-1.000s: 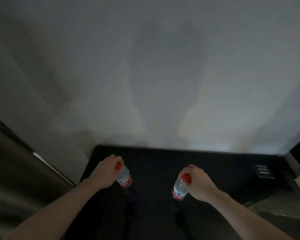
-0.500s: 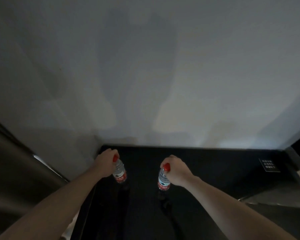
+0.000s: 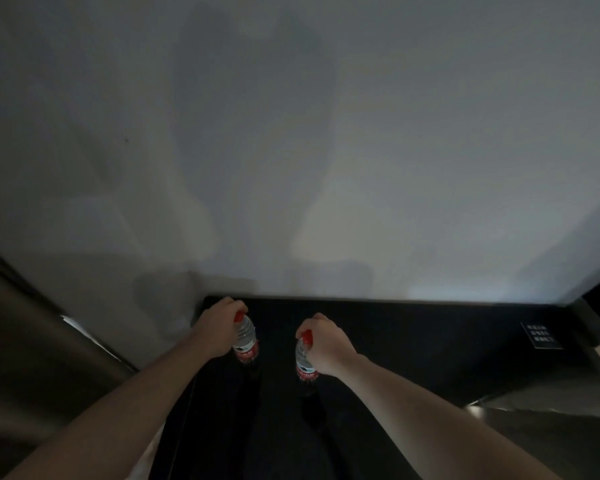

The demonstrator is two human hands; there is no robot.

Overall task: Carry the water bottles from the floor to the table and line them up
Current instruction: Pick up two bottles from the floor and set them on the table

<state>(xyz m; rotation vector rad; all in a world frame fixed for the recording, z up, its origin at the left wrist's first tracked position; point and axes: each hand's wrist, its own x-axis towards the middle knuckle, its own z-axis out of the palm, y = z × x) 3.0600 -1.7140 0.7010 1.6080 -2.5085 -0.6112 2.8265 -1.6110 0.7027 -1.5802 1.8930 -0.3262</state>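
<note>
Two clear water bottles with red caps and red labels are over the black table [image 3: 413, 341]. My left hand [image 3: 217, 323] grips the left bottle [image 3: 246, 341] around its cap and neck, near the table's back left corner. My right hand [image 3: 326, 344] grips the right bottle [image 3: 305, 360] at its cap, a little nearer to me. Both bottles hang roughly upright. Their lower ends fade into the dark tabletop, so I cannot tell whether they touch it.
A pale wall [image 3: 326, 150] rises directly behind the table. A small dark placard with white text [image 3: 540, 336] lies at the table's right end. A brown panel [image 3: 32, 341] stands to the left, and a grey surface [image 3: 551, 420] lies lower right.
Both hands have carried their bottles leftward and farther back over the table, toward the wall. The grips are unchanged.
</note>
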